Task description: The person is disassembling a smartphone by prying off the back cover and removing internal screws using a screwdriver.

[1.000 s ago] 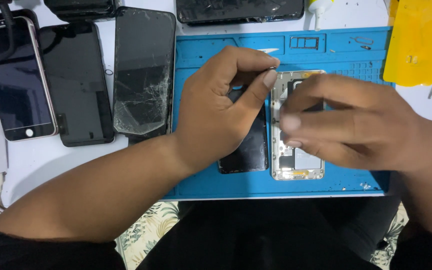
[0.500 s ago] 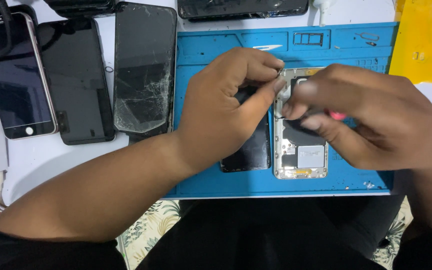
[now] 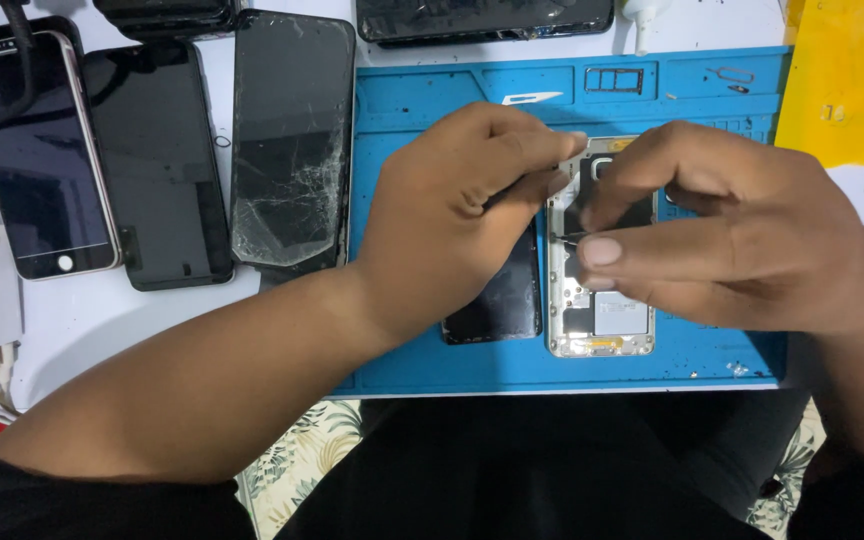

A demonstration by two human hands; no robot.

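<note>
a: what changed from half a second back?

b: not much. my right hand [image 3: 722,235] has slid a little down the opened phone [image 3: 600,300], thumb now flat across its middle. a second ago that hand covered more of the top half. my left hand [image 3: 452,215] stays on the phone's upper left edge.

a: fingers?

b: right thumb and forefinger pressed together, pinching a thin dark tool [image 3: 570,237] whose tip sits over the phone's insides. left fingers are curled, fingertips pressed on the frame's edge; cannot tell if they grip anything.

a: where's the phone?

b: flat on the blue mat [image 3: 422,110], upright, right under both hands, lower end sticking out below my right thumb. a black panel [image 3: 497,300] lies touching its left side, half under my left hand.

a: around it?

b: cracked phone [image 3: 292,140] just left of the mat, two dark phones [image 3: 157,170] further left, yellow sheet [image 3: 842,80] top right.
</note>
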